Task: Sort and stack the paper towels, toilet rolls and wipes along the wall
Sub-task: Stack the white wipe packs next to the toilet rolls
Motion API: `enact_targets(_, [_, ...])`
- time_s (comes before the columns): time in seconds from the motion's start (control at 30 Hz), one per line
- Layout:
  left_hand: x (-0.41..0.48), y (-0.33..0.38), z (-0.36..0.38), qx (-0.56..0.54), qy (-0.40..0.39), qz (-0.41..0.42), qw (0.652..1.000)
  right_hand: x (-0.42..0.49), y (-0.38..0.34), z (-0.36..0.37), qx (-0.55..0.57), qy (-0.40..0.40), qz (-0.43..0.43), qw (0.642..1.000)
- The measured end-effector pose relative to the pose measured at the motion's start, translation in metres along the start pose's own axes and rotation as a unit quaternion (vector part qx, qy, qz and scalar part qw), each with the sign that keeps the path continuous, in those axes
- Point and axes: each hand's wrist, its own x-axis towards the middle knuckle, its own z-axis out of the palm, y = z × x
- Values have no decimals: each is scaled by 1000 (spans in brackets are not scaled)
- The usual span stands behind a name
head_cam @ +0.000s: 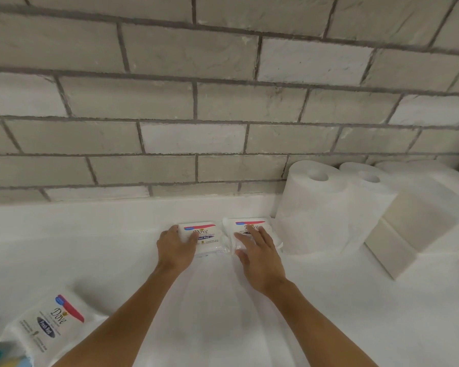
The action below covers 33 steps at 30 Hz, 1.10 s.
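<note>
Squaring two wipes packs into a row near the wall

The left wipes pack (204, 235) and right wipes pack (243, 224) lie flat and side by side on the white bench (329, 313), close to the brick wall (196, 102). The right one sits just beside the upright paper towel rolls (316, 207). The left hand (176, 245) has its grip round the left pack's outer edge, thumb over the top. The right hand (260, 256) lies flat with fingers spread, pressing its pack and gripping nothing. This looks like the wipes-placing step, with the towels already ranged along the wall and pale blocks (414, 223) in front of them. Next would likely come letting go and reaching back for the third wipes pack (51, 324), which lies well apart at the near left, then setting it squarely on or beside this pair
</note>
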Motion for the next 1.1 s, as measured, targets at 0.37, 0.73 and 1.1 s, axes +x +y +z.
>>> enact_targets(0.37, [-48,73,7,-27,10,162,986,-17,12,-65,42,147,-103,983])
enact_targets(0.73, [-72,145,70,106,-137,271,947,-32,70,-141,12,293,-2,956])
enact_targets(1.1, [-67,153,69,106,-58,253,960,-28,95,-153,78,243,-6,967])
